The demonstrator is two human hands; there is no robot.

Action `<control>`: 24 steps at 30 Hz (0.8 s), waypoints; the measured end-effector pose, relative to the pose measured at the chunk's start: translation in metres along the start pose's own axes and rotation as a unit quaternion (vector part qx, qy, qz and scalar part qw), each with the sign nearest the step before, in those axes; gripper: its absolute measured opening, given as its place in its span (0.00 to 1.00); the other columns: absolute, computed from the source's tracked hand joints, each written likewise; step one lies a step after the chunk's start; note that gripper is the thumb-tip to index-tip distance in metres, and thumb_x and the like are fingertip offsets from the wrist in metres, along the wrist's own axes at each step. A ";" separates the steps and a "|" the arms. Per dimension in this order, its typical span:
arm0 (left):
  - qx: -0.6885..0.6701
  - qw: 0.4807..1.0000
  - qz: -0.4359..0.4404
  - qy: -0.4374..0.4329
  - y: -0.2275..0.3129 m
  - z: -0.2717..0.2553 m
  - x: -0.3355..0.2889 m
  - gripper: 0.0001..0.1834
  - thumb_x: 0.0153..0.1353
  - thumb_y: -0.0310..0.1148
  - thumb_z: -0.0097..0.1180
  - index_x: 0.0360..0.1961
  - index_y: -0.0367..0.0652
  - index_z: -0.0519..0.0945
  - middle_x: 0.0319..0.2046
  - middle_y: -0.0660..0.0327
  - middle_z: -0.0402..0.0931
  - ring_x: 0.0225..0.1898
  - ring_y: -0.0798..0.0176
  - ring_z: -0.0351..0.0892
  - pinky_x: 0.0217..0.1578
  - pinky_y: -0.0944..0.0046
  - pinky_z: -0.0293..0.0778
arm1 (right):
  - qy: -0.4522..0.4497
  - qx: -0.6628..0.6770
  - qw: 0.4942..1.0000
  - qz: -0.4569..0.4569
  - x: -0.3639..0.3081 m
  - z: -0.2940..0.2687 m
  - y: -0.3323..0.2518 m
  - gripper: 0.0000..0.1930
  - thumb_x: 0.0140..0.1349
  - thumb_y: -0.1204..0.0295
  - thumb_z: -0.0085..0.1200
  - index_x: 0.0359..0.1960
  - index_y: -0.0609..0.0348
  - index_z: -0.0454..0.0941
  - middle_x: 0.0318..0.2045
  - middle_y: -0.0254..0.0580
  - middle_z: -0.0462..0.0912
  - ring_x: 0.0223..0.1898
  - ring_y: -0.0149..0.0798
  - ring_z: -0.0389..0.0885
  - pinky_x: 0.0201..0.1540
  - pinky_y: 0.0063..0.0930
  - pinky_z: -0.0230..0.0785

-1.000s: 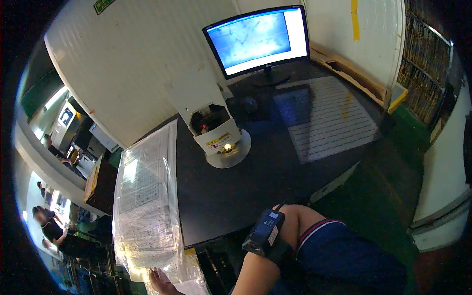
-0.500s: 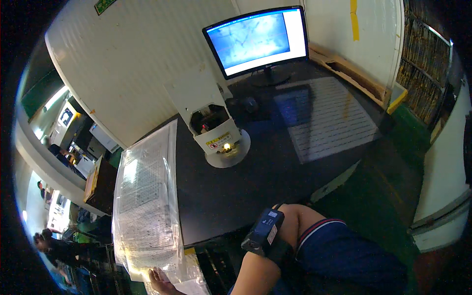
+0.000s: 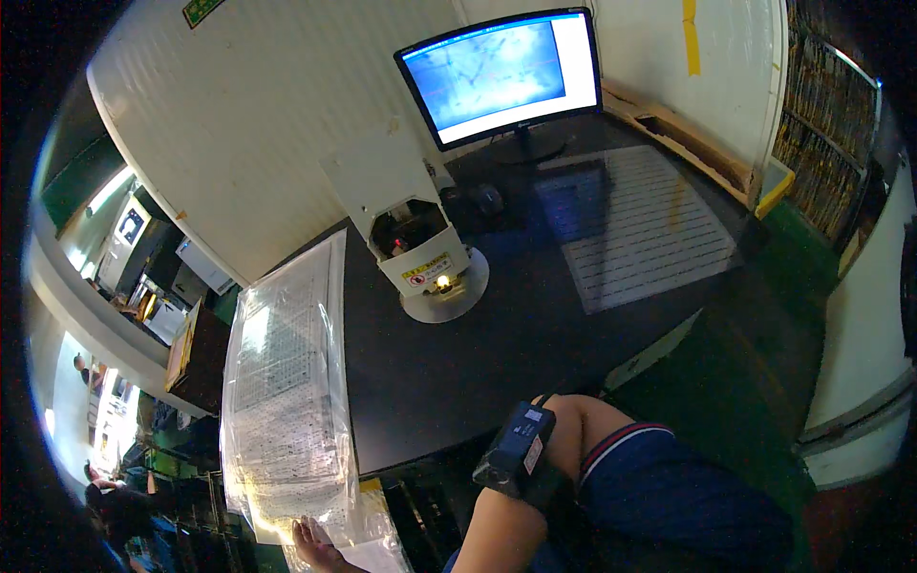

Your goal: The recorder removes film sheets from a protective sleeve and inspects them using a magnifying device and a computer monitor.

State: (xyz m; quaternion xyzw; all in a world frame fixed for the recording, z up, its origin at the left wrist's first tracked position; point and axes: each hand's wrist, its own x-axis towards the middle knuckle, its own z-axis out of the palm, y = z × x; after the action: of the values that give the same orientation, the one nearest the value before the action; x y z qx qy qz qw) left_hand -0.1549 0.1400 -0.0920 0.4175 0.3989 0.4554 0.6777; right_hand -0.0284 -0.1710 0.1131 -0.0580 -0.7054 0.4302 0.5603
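Observation:
At the lower left, my left hand (image 3: pixel 319 548) lies at the near edge of a stack of clear plastic film and patterned sheets (image 3: pixel 287 382). Its fingers are stretched out and slightly apart, touching the film; the thumb side is partly hidden. The stack lies along the left side of a black desk (image 3: pixel 430 382) and hangs over its front edge. My right arm is bent, with a black box-shaped device (image 3: pixel 516 444) strapped to it; the right hand is out of view. Ahead stands a white boxy instrument (image 3: pixel 420 263) with a lit lamp, over a round metal plate (image 3: pixel 458 304).
A monitor (image 3: pixel 492 81) at the back shows a bluish magnified picture. A dark computer mouse (image 3: pixel 489 199) lies before it. A lined translucent sheet (image 3: pixel 640 229) covers the desk's right part. A wooden tray (image 3: pixel 688 143) lines the right wall. People work far left.
My left hand stays at the film's edge, nearly still. The view has shifted very slightly. In the far left background, people have changed position.

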 end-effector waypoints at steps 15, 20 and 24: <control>-0.052 0.999 -0.002 0.004 0.002 0.011 -0.007 0.26 0.61 0.32 0.45 0.56 0.24 0.57 0.58 0.40 0.53 0.58 0.44 0.58 0.56 0.55 0.63 | 0.002 0.002 1.000 -0.004 0.000 -0.006 0.000 0.15 0.53 0.74 0.48 0.44 0.65 0.71 0.43 0.40 0.74 0.47 0.35 0.70 0.52 0.31 0.60; -0.046 0.999 -0.009 0.002 0.008 0.016 -0.022 0.28 0.61 0.32 0.45 0.57 0.25 0.55 0.60 0.42 0.51 0.59 0.45 0.56 0.55 0.56 0.64 | -0.001 0.008 1.000 -0.006 0.000 -0.004 0.003 0.15 0.53 0.74 0.48 0.44 0.65 0.71 0.43 0.40 0.74 0.47 0.35 0.70 0.53 0.31 0.60; -0.019 1.000 -0.003 -0.019 0.007 0.022 -0.024 0.28 0.62 0.33 0.43 0.59 0.27 0.53 0.60 0.43 0.51 0.59 0.47 0.57 0.54 0.57 0.66 | 0.001 0.002 1.000 -0.003 -0.001 -0.001 0.000 0.15 0.53 0.74 0.48 0.44 0.65 0.71 0.43 0.40 0.74 0.47 0.35 0.70 0.53 0.31 0.60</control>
State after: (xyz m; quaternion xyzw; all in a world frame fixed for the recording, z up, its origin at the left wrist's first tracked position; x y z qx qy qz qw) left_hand -0.1436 0.1141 -0.0742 0.4116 0.3787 0.4531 0.6942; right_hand -0.0273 -0.1708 0.1121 -0.0552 -0.7045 0.4295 0.5623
